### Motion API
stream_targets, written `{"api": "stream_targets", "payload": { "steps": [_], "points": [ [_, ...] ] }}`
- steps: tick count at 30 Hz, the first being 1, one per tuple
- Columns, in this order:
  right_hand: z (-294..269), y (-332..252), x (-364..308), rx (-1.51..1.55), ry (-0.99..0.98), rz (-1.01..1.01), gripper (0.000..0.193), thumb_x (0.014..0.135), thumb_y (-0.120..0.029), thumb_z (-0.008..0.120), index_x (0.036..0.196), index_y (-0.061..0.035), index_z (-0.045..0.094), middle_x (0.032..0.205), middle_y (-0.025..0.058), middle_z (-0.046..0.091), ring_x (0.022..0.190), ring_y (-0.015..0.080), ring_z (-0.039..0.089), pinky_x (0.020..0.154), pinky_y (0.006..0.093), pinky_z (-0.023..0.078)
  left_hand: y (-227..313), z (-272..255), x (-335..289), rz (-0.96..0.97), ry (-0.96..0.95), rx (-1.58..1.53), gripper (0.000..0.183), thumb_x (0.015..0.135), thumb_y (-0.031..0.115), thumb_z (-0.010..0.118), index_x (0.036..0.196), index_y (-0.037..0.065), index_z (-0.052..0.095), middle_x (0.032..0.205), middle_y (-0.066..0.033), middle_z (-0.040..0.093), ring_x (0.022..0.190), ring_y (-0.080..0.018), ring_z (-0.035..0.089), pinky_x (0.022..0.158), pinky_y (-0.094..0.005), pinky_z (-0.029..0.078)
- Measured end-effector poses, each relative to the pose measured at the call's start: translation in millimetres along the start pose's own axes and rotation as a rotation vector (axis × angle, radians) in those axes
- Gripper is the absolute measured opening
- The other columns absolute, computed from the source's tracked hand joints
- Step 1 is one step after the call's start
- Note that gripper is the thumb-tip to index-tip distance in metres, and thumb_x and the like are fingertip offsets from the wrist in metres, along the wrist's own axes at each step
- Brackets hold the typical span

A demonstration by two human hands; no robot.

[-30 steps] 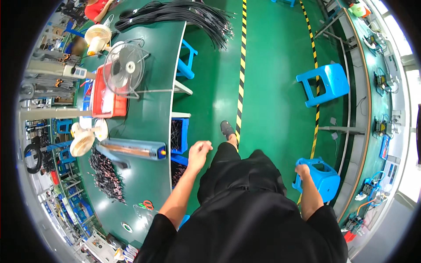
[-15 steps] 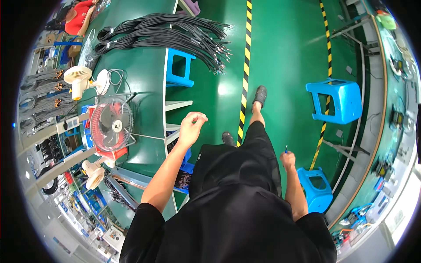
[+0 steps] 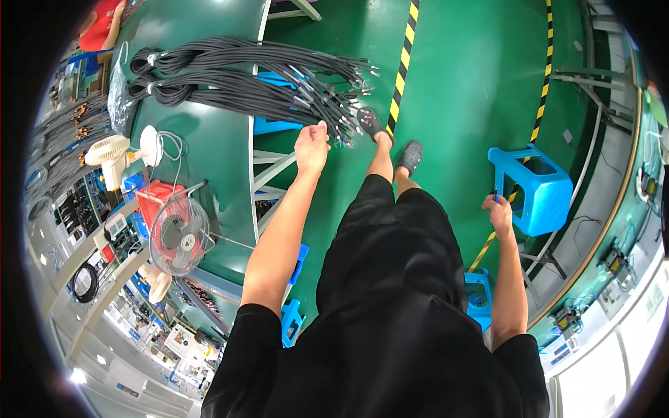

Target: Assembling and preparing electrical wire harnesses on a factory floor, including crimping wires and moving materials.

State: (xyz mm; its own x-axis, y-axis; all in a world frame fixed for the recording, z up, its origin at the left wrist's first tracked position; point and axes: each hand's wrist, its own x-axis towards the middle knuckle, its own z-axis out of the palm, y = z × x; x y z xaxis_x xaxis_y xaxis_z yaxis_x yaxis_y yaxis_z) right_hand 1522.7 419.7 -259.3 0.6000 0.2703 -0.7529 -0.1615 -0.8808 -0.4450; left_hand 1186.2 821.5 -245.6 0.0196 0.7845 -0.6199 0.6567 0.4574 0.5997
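Observation:
My left hand is raised at the left with its fingers curled in and nothing visible in them. Just beyond it are the loose ends of long black cables, tied in bundles that lie across the green table and hang over its edge; whether my fingertips touch them I cannot tell. At the right, my right hand is closed round a slim blue pen-like tool, mostly covered by the fingers. That hand appears beside a blue plastic stool.
The green table on my left carries a caged fan and a small cream fan. Another blue stool stands by my right forearm. A workbench runs along the right. A person in red is at the far left.
I have stepped forward, and the cable ends are now close to my left hand, which reaches farther out. My right hand has swung forward and outward beside the stool, still holding the blue tool.

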Motion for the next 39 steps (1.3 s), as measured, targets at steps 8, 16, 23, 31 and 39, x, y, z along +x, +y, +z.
{"api": "stream_targets", "payload": {
  "steps": [8, 16, 23, 31, 39],
  "points": [
    [7, -40, 4, -0.215, 0.012, 0.09, 0.02, 0.075, -0.022, 0.063, 0.082, -0.0041, 0.07, 0.075, 0.0073, 0.066, 0.072, 0.018, 0.061, 0.069, 0.0326, 0.048, 44, 15, 72, -0.266, -0.104, 0.48, 0.054, 0.087, 0.056, 0.061, 0.069, 0.007, 0.075, 0.074, -0.0053, 0.075, 0.083, -0.0231, 0.072, 0.083, -0.0387, 0.055],
    [6, -110, 37, -0.217, -0.017, 0.009, 0.022, 0.076, -0.021, 0.063, 0.086, -0.0022, 0.069, 0.076, 0.0116, 0.065, 0.072, 0.0215, 0.062, 0.07, 0.0346, 0.048, 20, 21, 89, -0.181, -0.237, 0.237, 0.039, 0.095, 0.035, 0.062, 0.076, 0.002, 0.071, 0.061, -0.0036, 0.064, 0.049, -0.0123, 0.055, 0.051, -0.0294, 0.045],
    [16, -148, 74, -0.241, -0.09, -0.041, 0.027, 0.078, -0.022, 0.068, 0.095, -0.0011, 0.068, 0.082, 0.0131, 0.066, 0.078, 0.0245, 0.063, 0.076, 0.0351, 0.049, 56, 11, 71, -0.313, -0.302, 0.227, 0.043, 0.096, 0.038, 0.062, 0.08, 0.0, 0.072, 0.066, -0.0058, 0.068, 0.053, -0.0114, 0.06, 0.053, -0.0282, 0.047],
    [-30, -125, 115, -0.333, -0.15, -0.074, 0.028, 0.076, -0.023, 0.071, 0.093, -0.0013, 0.069, 0.086, 0.0147, 0.068, 0.082, 0.0271, 0.065, 0.078, 0.0365, 0.05, 50, 18, 67, -0.297, -0.327, -0.144, 0.036, 0.1, 0.033, 0.06, 0.084, 0.004, 0.073, 0.064, 0.0003, 0.06, 0.055, -0.0102, 0.053, 0.054, -0.0265, 0.044],
    [-93, -98, 158, -0.362, -0.196, 0.005, 0.023, 0.076, -0.02, 0.062, 0.085, -0.0005, 0.069, 0.08, 0.0074, 0.069, 0.076, 0.0172, 0.063, 0.071, 0.0296, 0.047, 87, 28, 39, -0.327, -0.143, -0.206, 0.022, 0.097, 0.026, 0.066, 0.087, 0.007, 0.07, 0.077, 0.0009, 0.065, 0.066, -0.0084, 0.057, 0.063, -0.0231, 0.047]
  ]
}}
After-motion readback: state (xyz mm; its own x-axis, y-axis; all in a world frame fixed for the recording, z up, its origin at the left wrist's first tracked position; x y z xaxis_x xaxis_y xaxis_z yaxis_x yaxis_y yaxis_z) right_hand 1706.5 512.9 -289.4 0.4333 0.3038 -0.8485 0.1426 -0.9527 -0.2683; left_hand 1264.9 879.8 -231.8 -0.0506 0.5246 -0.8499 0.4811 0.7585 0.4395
